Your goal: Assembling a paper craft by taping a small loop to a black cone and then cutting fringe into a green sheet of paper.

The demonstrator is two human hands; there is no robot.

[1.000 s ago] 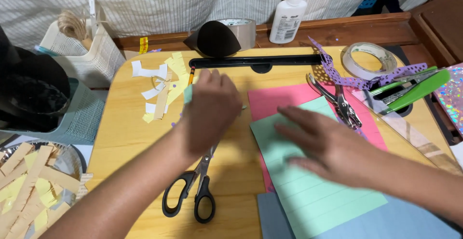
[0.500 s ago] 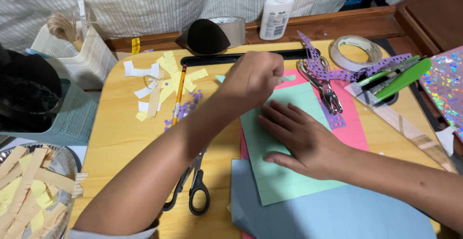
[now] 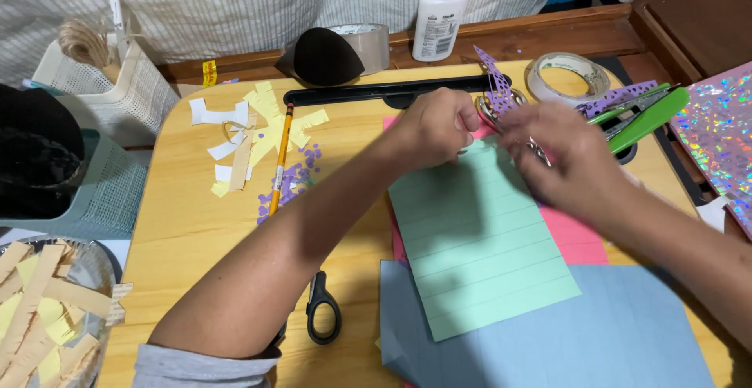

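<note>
**Hands meet at the top edge of the green sheet**

Nearest: black-handled scissors (image 3: 323, 310) lie flat on the wooden surface (image 3: 180, 239), partly under the left forearm, parked within reach. A blue sheet (image 3: 595, 333) sits lowest in the paper stack, a pink sheet (image 3: 576, 239) over it, the green sheet (image 3: 478, 239) on top, slightly skewed. Stacking keeps the top sheet's far edge free to work on.

Green sheet: pale mint, ruled with evenly spaced horizontal lines, flat, uncreased, in the middle of the surface.

Left hand (image 3: 439, 126) is curled into a loose fist at the sheet's far-left corner; what it pinches, I cannot tell. Right hand (image 3: 568, 157) hovers over the far-right corner, fingers bunched around something thin and metallic, blurred.

Left of centre: a pencil (image 3: 280, 161) among paper scraps (image 3: 243, 133) and purple dots (image 3: 294, 180), pushed aside.

Farther: black ruler (image 3: 368, 90), tape roll (image 3: 568, 75), green stapler (image 3: 650, 118), glue bottle (image 3: 439, 16).
</note>
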